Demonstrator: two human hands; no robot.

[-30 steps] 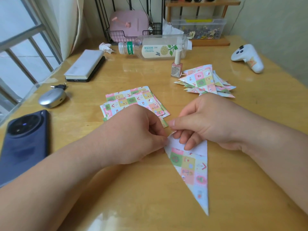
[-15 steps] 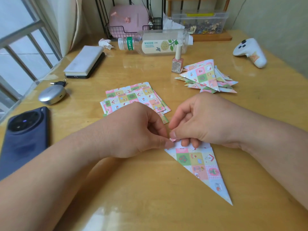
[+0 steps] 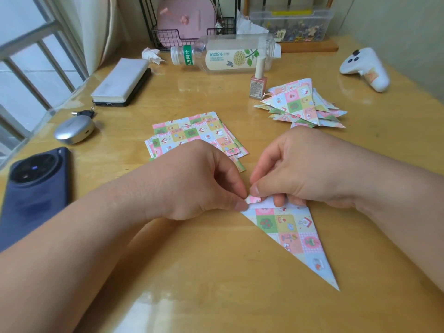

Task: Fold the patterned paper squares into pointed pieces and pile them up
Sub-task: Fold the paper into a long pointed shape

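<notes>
A folded, pointed piece of patterned paper (image 3: 296,236) lies on the wooden table (image 3: 216,284) with its tip toward the near right. My left hand (image 3: 192,183) pinches its upper left corner between thumb and forefinger. My right hand (image 3: 295,171) pinches the same top edge, where a small flap is folded over, with other fingertips pressing the paper down. A stack of flat patterned squares (image 3: 192,133) lies just beyond my left hand. A pile of finished pointed pieces (image 3: 300,104) sits at the back right.
A dark phone (image 3: 33,188) and a silver earbud case (image 3: 74,129) lie at the left. A book on a device (image 3: 122,80), a lying plastic bottle (image 3: 225,56), a nail polish bottle (image 3: 258,80) and a white controller (image 3: 365,68) stand farther back.
The pointed piece has turned so its tip swings further right. A small flap now shows folded over at its top edge between my fingertips.
</notes>
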